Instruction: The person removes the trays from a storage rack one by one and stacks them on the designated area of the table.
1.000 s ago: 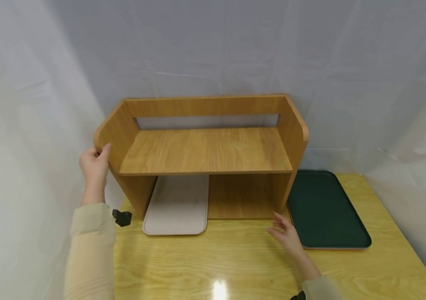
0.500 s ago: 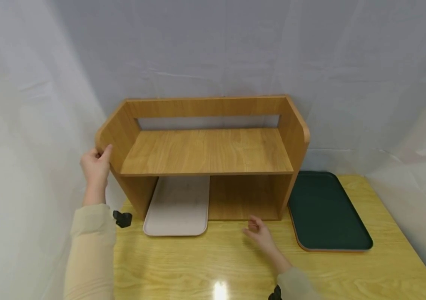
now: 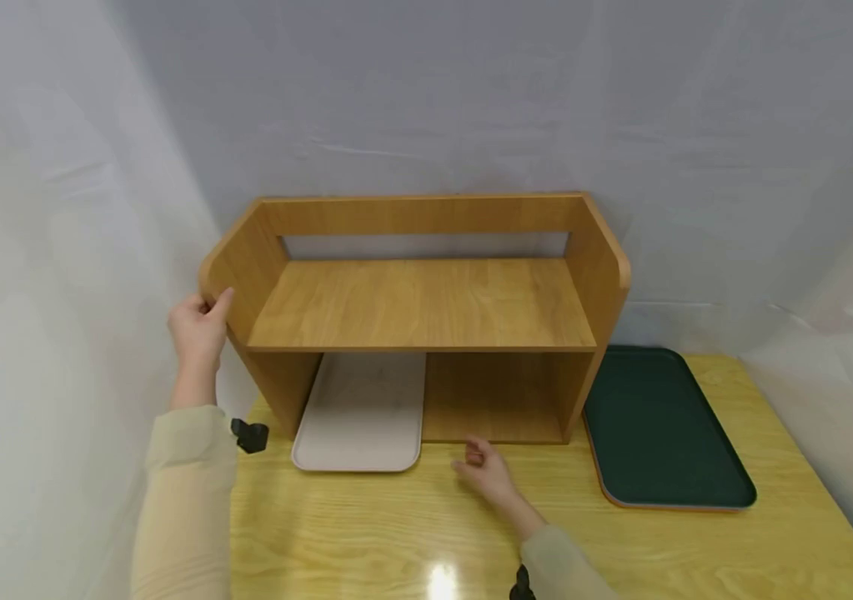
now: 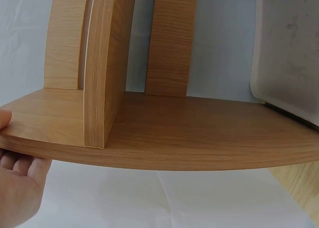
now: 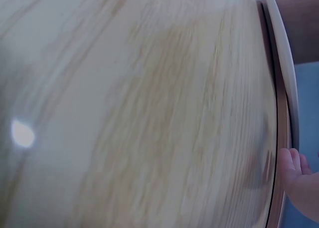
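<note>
A two-level wooden desk shelf (image 3: 426,304) stands on the table. My left hand (image 3: 199,329) grips the front edge of its left side panel, thumb inside and fingers outside, as the left wrist view (image 4: 20,188) also shows on that panel (image 4: 199,153). My right hand (image 3: 489,479) is low in front of the bottom compartment, fingers loosely bent with nothing between them. Its fingertips are right at the shelf's lower front edge. Left of it, a pale pinkish tray (image 3: 358,425) lies in the bottom compartment, its rounded front end sticking out past the shelf.
To the right of the shelf lies a dark green tray (image 3: 666,433), with an orange rim showing under it. The yellow wood-grain table (image 3: 366,533) carries everything. White sheeting (image 3: 426,100) hangs behind and along both sides.
My right hand has moved left, from beside the green tray to in front of the bottom compartment. My left hand keeps its grip on the side panel. The view has shifted slightly.
</note>
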`<state>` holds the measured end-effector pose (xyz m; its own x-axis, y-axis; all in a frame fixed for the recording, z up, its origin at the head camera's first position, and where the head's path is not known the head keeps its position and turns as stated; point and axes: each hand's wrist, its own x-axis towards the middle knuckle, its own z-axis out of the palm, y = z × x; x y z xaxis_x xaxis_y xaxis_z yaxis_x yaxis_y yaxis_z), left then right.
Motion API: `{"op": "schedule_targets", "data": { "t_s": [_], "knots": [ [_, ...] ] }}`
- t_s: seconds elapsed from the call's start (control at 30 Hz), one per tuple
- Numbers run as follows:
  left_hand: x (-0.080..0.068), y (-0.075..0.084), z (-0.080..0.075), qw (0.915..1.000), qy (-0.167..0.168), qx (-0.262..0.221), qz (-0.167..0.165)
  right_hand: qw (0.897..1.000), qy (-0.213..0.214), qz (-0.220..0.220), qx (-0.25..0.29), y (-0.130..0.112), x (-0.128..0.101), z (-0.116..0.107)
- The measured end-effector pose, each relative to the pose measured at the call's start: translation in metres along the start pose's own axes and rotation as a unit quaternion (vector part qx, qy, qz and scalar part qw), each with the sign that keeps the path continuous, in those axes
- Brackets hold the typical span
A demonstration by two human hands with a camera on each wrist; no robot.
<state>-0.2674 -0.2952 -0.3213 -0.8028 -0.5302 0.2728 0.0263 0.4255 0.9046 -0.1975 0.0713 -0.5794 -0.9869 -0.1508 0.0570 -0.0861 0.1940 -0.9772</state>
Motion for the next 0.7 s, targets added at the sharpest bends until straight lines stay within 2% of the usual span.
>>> {"op": "schedule_targets", "data": {
  "t_s": [0.1, 0.13, 0.27, 0.33, 0.47, 0.5, 0.57, 0.63, 0.7],
  "knots": [
    [0.0, 0.0, 0.002, 0.9999, 0.0, -0.011, -0.001, 1.0, -0.005, -0.018, -0.004, 0.008, 0.005, 0.008],
    [0.0, 0.0, 0.002, 0.9999, 0.001, -0.014, -0.001, 0.999, -0.008, -0.047, -0.001, 0.024, 0.012, 0.011],
    [0.0, 0.0, 0.003, 0.9999, 0.004, -0.012, 0.003, 0.993, -0.038, -0.109, 0.0, 0.068, 0.031, 0.024],
    [-0.001, 0.001, 0.002, 1.0, 0.0, -0.008, 0.003, 0.992, -0.056, -0.11, -0.004, 0.069, 0.034, 0.029],
    [-0.001, 0.001, 0.001, 0.9998, -0.01, 0.008, 0.013, 0.993, -0.087, -0.081, -0.02, 0.025, 0.019, 0.038],
    [-0.002, 0.001, 0.0, 0.9997, -0.011, 0.014, 0.017, 0.993, -0.096, -0.056, -0.029, 0.007, 0.012, 0.039],
    [-0.002, 0.001, -0.001, 0.9994, -0.013, 0.024, 0.022, 0.992, -0.108, -0.056, -0.034, -0.013, 0.005, 0.042],
    [-0.003, 0.001, -0.002, 0.9992, -0.015, 0.03, 0.023, 0.991, -0.117, -0.044, -0.047, -0.027, 0.001, 0.045],
    [-0.003, 0.001, -0.002, 0.9992, -0.014, 0.029, 0.023, 0.989, -0.126, -0.041, -0.064, -0.031, 0.002, 0.048]
  ]
}}
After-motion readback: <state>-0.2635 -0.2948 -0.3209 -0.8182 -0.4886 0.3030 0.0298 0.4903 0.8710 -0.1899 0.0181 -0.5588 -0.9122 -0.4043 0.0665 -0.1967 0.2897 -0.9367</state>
